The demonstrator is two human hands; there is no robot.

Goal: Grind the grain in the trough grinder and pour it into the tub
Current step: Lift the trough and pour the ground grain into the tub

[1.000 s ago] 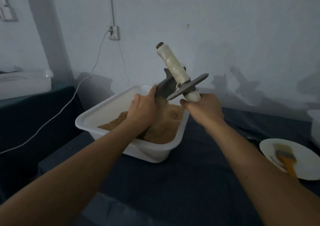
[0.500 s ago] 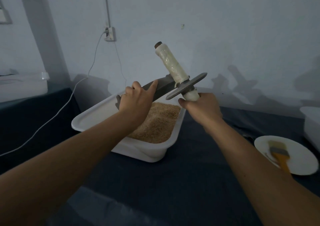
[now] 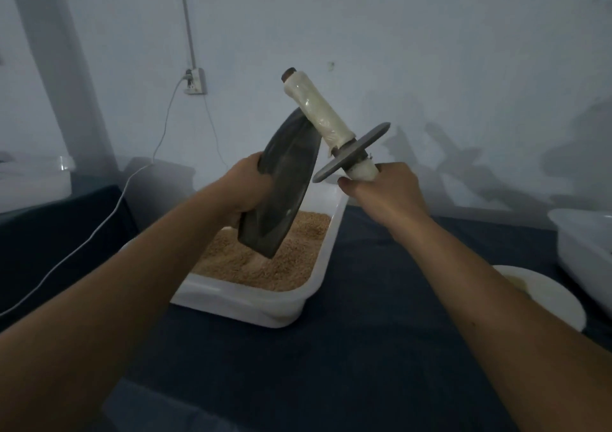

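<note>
The left hand (image 3: 246,188) now tips the gray trough (image 3: 281,186) up on end, its lower tip down over the grain (image 3: 281,266) in the white tub (image 3: 265,309); half a second ago it lay nearly level above the rim.

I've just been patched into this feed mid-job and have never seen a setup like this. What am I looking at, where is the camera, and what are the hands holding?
There is no machine here: a person works with bare hands, and the single camera sits on their head, looking forward and down.

The left hand grips a dark metal trough, tipped steeply with its lower end over the white tub, which holds ground grain.

The right hand holds the white-wrapped handle of the grinding wheel, a grey disc on a rod, lifted beside the trough.

All this rests on a dark cloth-covered table. A white plate lies to the right.
</note>
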